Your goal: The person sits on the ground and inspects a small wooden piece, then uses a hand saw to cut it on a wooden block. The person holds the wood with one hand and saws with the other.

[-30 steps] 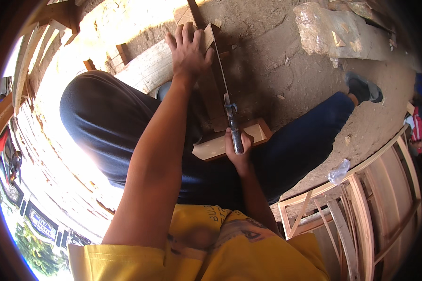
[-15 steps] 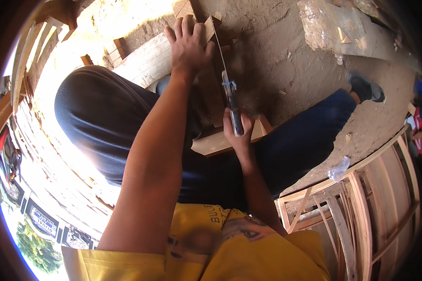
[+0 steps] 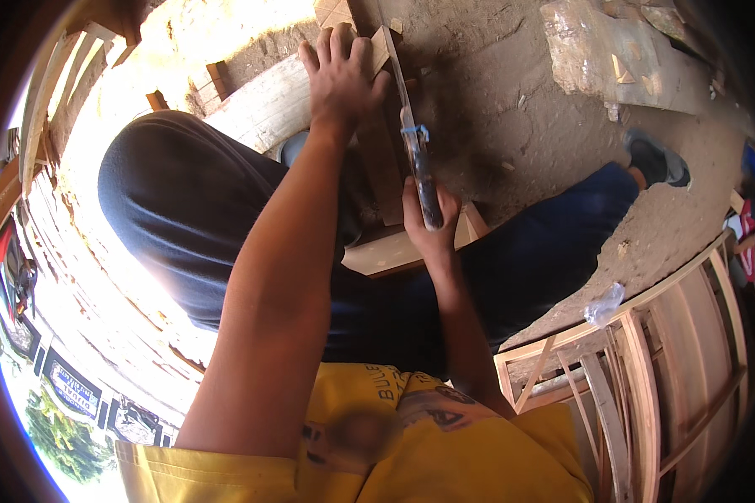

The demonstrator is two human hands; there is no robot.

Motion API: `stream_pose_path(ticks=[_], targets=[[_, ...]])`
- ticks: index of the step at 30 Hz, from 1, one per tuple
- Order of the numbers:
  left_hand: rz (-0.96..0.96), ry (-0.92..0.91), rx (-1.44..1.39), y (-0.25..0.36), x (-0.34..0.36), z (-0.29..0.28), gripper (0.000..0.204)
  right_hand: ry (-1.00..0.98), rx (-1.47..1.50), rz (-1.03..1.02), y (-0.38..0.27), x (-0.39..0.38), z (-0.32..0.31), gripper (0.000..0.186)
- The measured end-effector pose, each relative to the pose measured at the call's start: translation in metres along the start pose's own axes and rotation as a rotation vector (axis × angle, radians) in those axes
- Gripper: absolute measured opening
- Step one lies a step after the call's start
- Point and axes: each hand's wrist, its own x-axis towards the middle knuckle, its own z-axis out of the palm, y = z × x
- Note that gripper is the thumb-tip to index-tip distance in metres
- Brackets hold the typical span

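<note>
My left hand [image 3: 341, 88] lies over a pale wooden board [image 3: 264, 109], its fingers bent over the far side to hold it down. Close to the right of those fingers, a handsaw [image 3: 418, 159] crosses the board's end, its narrow blade pointing away from me. A strip of blue material is tied where the blade meets the dark handle. My right hand [image 3: 434, 225] is closed round that handle. The blade's teeth and any cut are too small to make out. Below the board, a darker length of wood [image 3: 379, 168] runs toward me.
A light wooden piece [image 3: 386, 253] lies between my legs. Small wood blocks [image 3: 218, 80] sit on the dirt at the left. A large log-like block [image 3: 617, 63] lies at the far right, and wooden frames [image 3: 646, 394] stand at the near right beside a clear plastic bag [image 3: 604, 304].
My right hand has pushed the saw a short way forward, away from me. The left hand stays on the board.
</note>
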Motion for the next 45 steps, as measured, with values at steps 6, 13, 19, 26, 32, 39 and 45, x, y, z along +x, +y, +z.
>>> stream_pose_path(ticks=[6, 13, 19, 26, 32, 39, 45], targets=[[0.006, 0.032, 0.007, 0.003, 0.002, -0.002, 0.052, 0.028, -0.02, -0.087, 0.011, -0.02, -0.001, 0.014], [-0.015, 0.011, 0.029, 0.003, 0.003, -0.002, 0.051, 0.002, -0.059, -0.034, 0.011, -0.047, -0.017, 0.009], [0.015, 0.033, 0.038, -0.001, 0.003, 0.003, 0.05, -0.105, -0.061, 0.056, 0.011, -0.007, -0.014, 0.002], [-0.018, 0.02, 0.018, 0.0, 0.0, 0.005, 0.052, -0.033, -0.103, -0.059, 0.008, -0.044, -0.039, 0.003], [0.015, 0.004, -0.015, -0.003, 0.004, 0.006, 0.051, -0.119, -0.021, 0.067, 0.004, -0.005, -0.018, 0.015], [0.012, 0.041, 0.015, 0.001, 0.005, 0.003, 0.045, -0.102, -0.067, -0.008, 0.016, -0.016, -0.014, 0.006], [-0.021, -0.013, 0.03, -0.001, 0.002, 0.002, 0.05, -0.05, -0.093, -0.02, 0.006, -0.044, -0.016, 0.004]])
